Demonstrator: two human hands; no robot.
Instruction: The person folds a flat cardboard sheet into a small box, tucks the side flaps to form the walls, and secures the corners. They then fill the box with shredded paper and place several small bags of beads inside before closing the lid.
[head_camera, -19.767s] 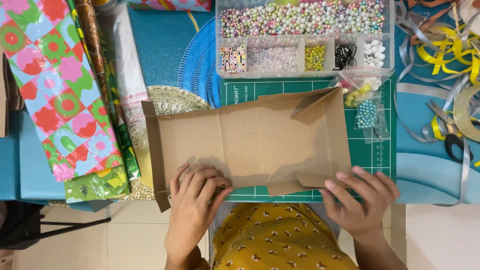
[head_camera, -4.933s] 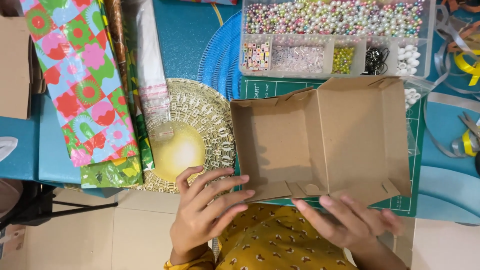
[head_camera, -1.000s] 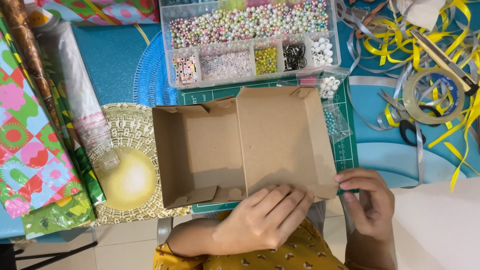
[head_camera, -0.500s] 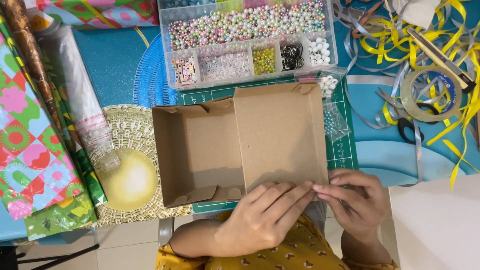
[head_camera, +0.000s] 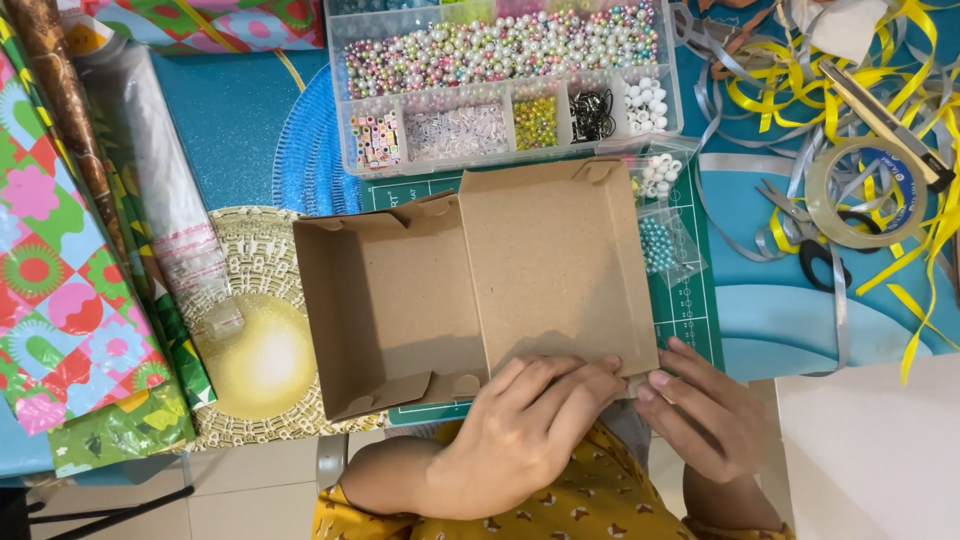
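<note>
Here, nearest me, both hands work the near edge of one brown cardboard box (head_camera: 480, 290) lying open on the green cutting mat (head_camera: 690, 300). My left hand (head_camera: 530, 425) lies flat, fingers (head_camera: 575, 385) spread and pressing the near flap down, gripping nothing. My right hand (head_camera: 710, 410) has its fingertips bent against the box's near right corner; whether they pinch the flap I cannot tell.

Step in hand, as I judge it: folding the near wall up. Next move likely wants the flap creased and its end tab tucked in while the left holds it steady.

Count, going outward: one box, one gold round mat (head_camera: 255, 340), two small bead bags (head_camera: 660, 215), one clear bead organizer (head_camera: 510, 75) on the blue counter (head_camera: 235, 110). Left: several gift wrap rolls (head_camera: 60, 250). Right: one pair of scissors (head_camera: 810, 240), one tape roll (head_camera: 865, 190), one box cutter (head_camera: 885, 120), a tangle of yellow and grey ribbon (head_camera: 900, 60), uncountable.
</note>
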